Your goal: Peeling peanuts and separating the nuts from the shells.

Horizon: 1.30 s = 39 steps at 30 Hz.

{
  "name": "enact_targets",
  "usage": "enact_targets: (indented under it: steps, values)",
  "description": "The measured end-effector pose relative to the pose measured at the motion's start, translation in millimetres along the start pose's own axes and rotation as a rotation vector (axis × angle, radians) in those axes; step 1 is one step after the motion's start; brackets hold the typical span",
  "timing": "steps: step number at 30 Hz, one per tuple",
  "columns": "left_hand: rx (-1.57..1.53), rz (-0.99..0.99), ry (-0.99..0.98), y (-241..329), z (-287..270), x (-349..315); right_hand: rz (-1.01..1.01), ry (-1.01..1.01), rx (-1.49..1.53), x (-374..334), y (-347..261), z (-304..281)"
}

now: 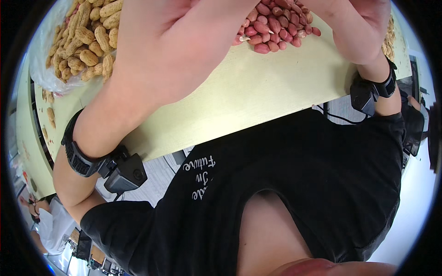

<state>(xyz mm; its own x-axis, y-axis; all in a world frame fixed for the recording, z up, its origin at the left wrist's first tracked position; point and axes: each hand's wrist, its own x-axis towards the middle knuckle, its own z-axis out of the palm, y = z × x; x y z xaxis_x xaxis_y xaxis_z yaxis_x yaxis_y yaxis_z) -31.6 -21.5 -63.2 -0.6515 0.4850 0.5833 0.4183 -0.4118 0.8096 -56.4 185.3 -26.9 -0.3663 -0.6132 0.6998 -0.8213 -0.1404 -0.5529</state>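
My left hand (179, 55) reaches over the pale yellow table (258, 96), between a heap of unshelled peanuts (85, 46) and a pile of shelled, red-skinned peanuts (276, 23). The unshelled ones lie in a clear plastic bag (41, 60) at the far left. My right hand (359, 30) is held over the table just right of the red pile. The upper edge of the picture cuts off the fingers of both hands. Whether either hand holds anything is hidden.
Tan peanut shells or peanuts (389, 43) lie beyond my right wrist. A few loose peanuts (50, 117) are scattered at the left. Dark strapped devices (126, 175) sit on both wrists, with a cable (340, 118) below the right one. A person in white (53, 225) is at the lower left.
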Motion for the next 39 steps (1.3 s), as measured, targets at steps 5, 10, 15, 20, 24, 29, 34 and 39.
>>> enact_targets:
  steps: [5, 10, 15, 20, 24, 29, 34, 39]
  values:
    - [-0.020, 0.002, -0.016, -2.8, -4.2, 0.6, 0.012, -0.007, -0.015, -2.1, 2.1, 0.3]
    - [0.023, -0.042, -0.019, 3.1, -4.8, 0.6, 0.005, -0.008, -0.027, -2.2, 0.7, -0.8]
    - [-0.017, -0.081, 0.124, 12.3, 9.5, -1.6, -0.003, -0.012, -0.034, -0.7, -1.5, -2.5]
    - [0.120, -0.152, 0.006, 17.7, -2.0, -4.9, -0.015, -0.019, -0.055, 3.5, -5.2, -5.9]
    - [0.329, -0.240, 0.029, 24.0, -7.1, 0.2, 0.022, 0.030, -0.016, 5.3, -13.8, -1.2]
    - [0.142, -0.281, 0.126, 37.7, 11.2, 7.8, 0.167, 0.018, -0.058, 8.8, -28.4, 2.5]
    - [0.291, -0.237, 0.116, 37.7, 12.0, 8.5, 0.229, 0.116, -0.031, 4.9, -22.6, 8.8]
    - [0.237, -0.275, 0.160, 41.4, 13.4, 10.2, 0.250, 0.148, -0.064, 6.3, -27.0, 7.2]
